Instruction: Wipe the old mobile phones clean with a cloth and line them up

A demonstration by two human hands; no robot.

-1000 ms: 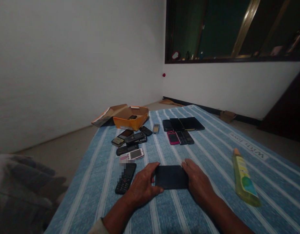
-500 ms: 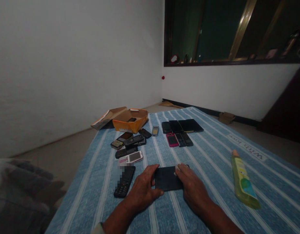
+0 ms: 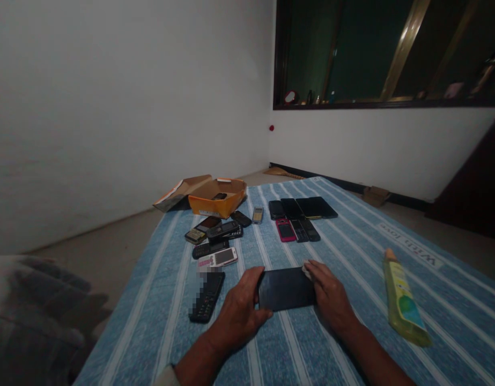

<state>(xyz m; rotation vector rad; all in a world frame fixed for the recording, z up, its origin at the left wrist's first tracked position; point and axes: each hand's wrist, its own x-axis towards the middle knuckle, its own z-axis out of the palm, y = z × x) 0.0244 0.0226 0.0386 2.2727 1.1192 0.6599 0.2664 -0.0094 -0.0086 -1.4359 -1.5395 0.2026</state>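
Note:
A dark smartphone [image 3: 286, 289] lies sideways above the striped cloth, its left end gripped between the thumb and fingers of my left hand [image 3: 247, 300]. At the phone's right end is my right hand [image 3: 331, 295], fingers together, with a bit of white cloth or tissue [image 3: 307, 269] pinched at the fingertips against the upper right corner. Left of my left hand rests a black keypad phone [image 3: 209, 297], partly blurred out by pixels. Just beyond it are a white and pink phone [image 3: 219, 259] and another black keypad phone [image 3: 210, 249].
An orange cardboard box [image 3: 217, 206] stands open at the far left with a phone inside. Several phones lie before it. Dark smartphones [image 3: 317, 206], a pink phone [image 3: 285, 230] and others form rows farther right. A yellow-green bottle [image 3: 406, 305] lies on the right of the striped cloth [image 3: 352, 257].
My right hand has slid right, from over the phone to its right end, uncovering more of its surface. The white bit moved along with it. My left hand keeps its hold.

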